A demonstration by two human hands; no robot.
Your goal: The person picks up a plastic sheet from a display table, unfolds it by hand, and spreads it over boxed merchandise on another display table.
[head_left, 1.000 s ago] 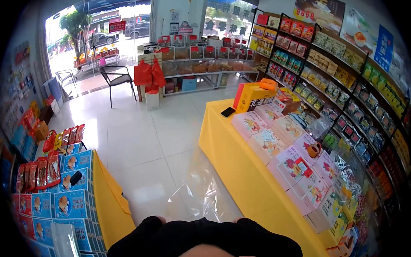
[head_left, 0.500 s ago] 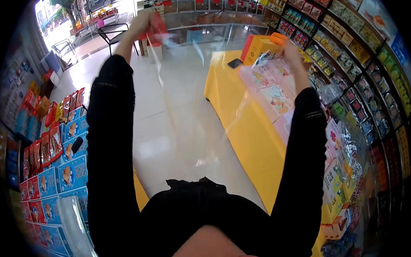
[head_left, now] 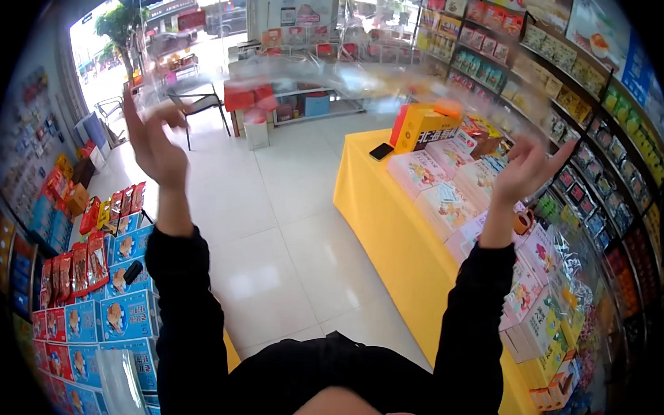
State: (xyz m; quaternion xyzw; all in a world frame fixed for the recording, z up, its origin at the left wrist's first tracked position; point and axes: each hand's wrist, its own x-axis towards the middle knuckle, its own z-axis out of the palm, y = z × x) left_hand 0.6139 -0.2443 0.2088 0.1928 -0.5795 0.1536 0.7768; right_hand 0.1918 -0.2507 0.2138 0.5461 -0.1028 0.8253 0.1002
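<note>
A clear plastic sheet or bag (head_left: pixel 314 79) is stretched in the air in front of me, blurred by motion; its full shape cannot be made out. At its left end is my left hand (head_left: pixel 158 146), closed on the plastic with the index finger pointing up. My right hand (head_left: pixel 522 170) is raised at the other end, fingers curled on the plastic and one digit sticking out to the right. Both arms are held up and wide apart. Beyond the right hand, a yellow box (head_left: pixel 426 130) stands on a yellow-draped table (head_left: pixel 390 209).
Pink boxes (head_left: pixel 449 204) cover much of that table, with a black phone (head_left: pixel 381 151) at its far corner. On the left are stacked blue boxes (head_left: pixel 127 314) and red packets (head_left: pixel 96 261). A chair (head_left: pixel 200 104) stands near the doorway. Stocked shelves (head_left: pixel 555 91) line the right wall.
My hands have moved farther apart, the left to the left and down, the right to the right and down. The plastic now spans wide between them, and the view has tilted upward.
</note>
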